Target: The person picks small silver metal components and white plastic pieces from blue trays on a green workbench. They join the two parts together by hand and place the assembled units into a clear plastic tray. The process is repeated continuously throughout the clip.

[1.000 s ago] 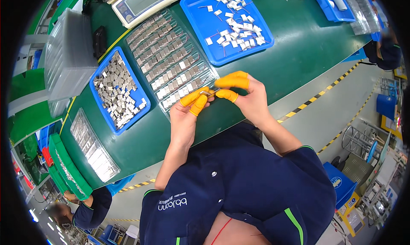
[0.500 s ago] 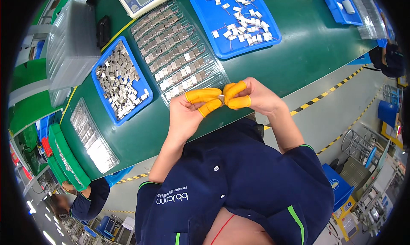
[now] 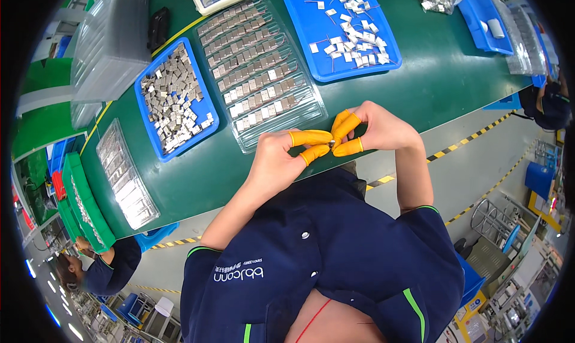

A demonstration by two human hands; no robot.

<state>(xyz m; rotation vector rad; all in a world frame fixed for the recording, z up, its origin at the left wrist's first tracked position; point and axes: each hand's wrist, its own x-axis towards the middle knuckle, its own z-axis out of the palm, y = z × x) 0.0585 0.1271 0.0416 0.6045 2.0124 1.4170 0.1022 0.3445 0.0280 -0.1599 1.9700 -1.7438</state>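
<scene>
Here we hold a tiny metal part (image 3: 331,143) between both hands at the near edge of the green counter (image 3: 443,73). Our left hand (image 3: 278,157) and right hand (image 3: 377,127) wear orange finger cots, and each grip is pinched together on the part, fingertips meeting. At twelve o'clock from the hands lies a clear tray (image 3: 314,112) with rows of small flat cells. At ten o'clock sits a blue bin (image 3: 209,115) full of loose silvery pieces, and at one o'clock a blue tray (image 3: 299,20) holds white wired pieces.
</scene>
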